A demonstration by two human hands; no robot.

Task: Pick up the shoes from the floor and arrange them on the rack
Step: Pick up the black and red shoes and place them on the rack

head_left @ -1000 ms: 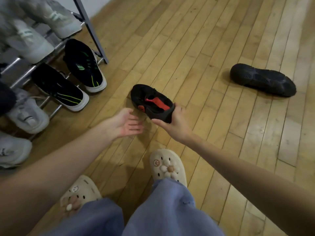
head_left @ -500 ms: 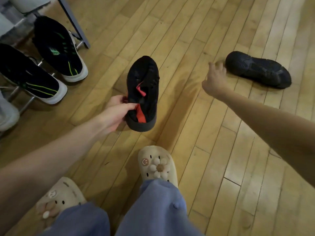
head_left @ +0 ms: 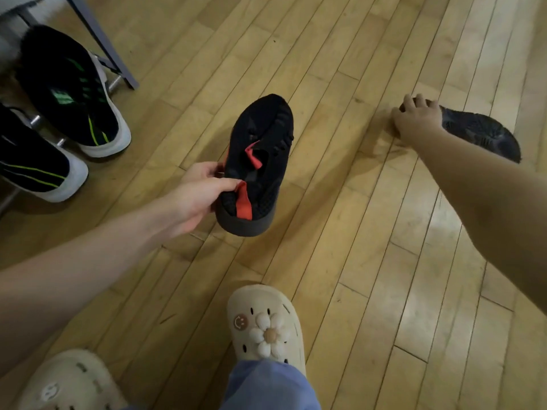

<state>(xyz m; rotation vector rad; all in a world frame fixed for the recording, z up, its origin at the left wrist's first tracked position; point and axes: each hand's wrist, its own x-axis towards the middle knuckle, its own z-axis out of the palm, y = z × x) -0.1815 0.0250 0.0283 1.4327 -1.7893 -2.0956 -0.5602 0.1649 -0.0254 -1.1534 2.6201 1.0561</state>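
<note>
The right hand [head_left: 416, 121] hides the blurred second black shoe's [head_left: 485, 134] near end.

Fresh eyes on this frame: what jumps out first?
Mid-frame, the left hand holds a black shoe with red trim above the wood floor. At right, the right hand is on a second black shoe lying on the floor. Cream clogs sit at the bottom.
</note>
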